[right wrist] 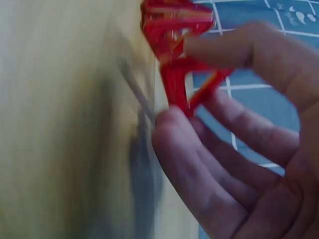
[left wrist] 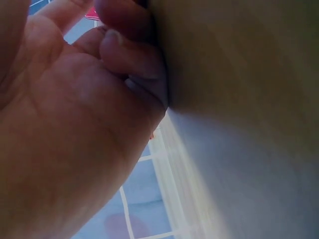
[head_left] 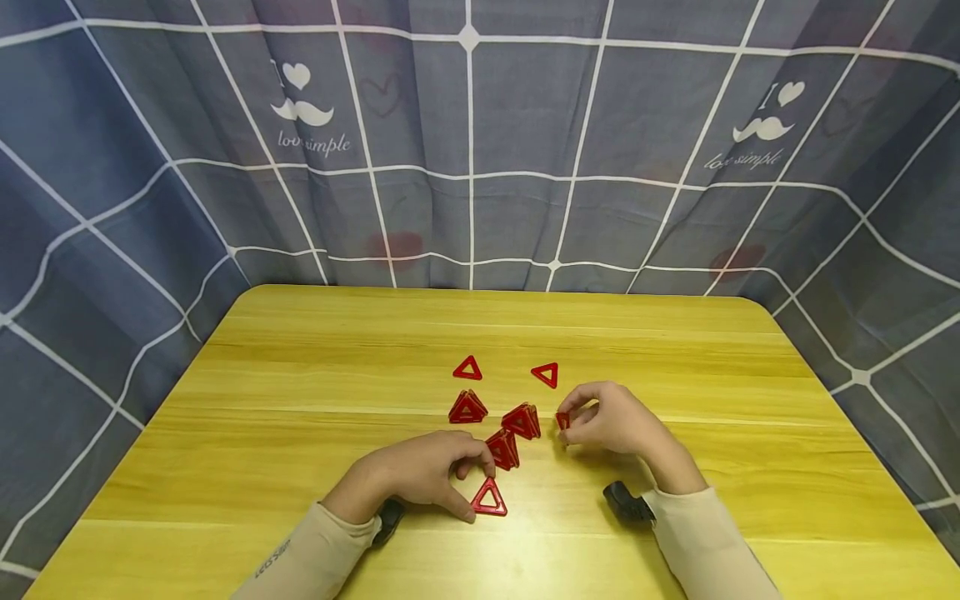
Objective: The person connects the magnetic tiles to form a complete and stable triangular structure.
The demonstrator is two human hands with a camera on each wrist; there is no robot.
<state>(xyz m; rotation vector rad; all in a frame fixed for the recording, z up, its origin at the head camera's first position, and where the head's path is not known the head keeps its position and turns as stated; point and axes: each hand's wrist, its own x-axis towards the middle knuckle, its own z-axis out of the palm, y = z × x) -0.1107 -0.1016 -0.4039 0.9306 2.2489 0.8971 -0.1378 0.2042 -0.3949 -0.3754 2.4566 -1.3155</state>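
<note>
On the near part of the table, my left hand [head_left: 423,471] has its thumb and forefinger at the left corner and top of a red triangular frame [head_left: 491,500], gripping it. The left wrist view shows mostly that palm and curled fingers, with only a sliver of red beyond. My right hand [head_left: 611,419] pinches another red triangle [right wrist: 177,84] between thumb and fingertips, just above the table. Between the hands stand small clusters of red triangles, one [head_left: 503,450] beside the left fingertips, a second [head_left: 522,421] next to it, and a third [head_left: 467,407] farther left.
Two single red triangles, one on the left [head_left: 468,368] and one on the right [head_left: 547,374], lie flat behind the clusters. The wooden table [head_left: 300,350] ends at a grey-blue checked curtain [head_left: 420,217], which also hangs along both sides.
</note>
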